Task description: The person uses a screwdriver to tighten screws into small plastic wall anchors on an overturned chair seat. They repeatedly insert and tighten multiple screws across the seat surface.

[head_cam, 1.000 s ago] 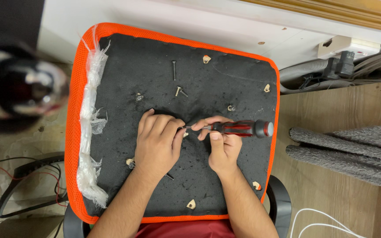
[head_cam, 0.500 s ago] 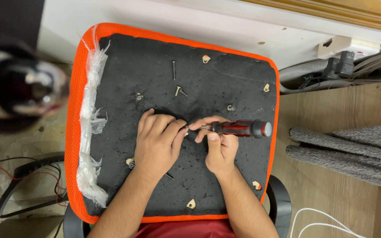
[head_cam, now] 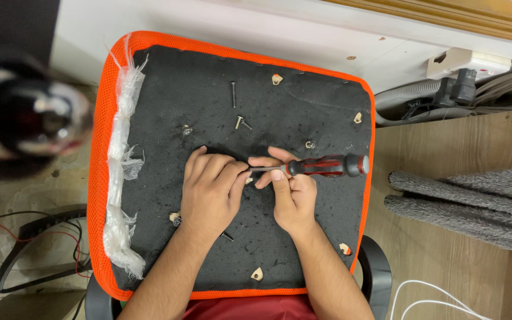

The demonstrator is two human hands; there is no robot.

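Head view: right hand (head_cam: 291,192) closed around screwdriver (head_cam: 321,166), left hand (head_cam: 211,189) curled over its tip mid seat pad (head_cam: 291,101); better to keep the shaft steady and square.

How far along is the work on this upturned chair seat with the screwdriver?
Done: three loose screws lie on the black seat underside. In hand: the right hand holds a red-and-black screwdriver, tip beside the left hand, which presses on the panel. Left: what the hands cover cannot be seen.
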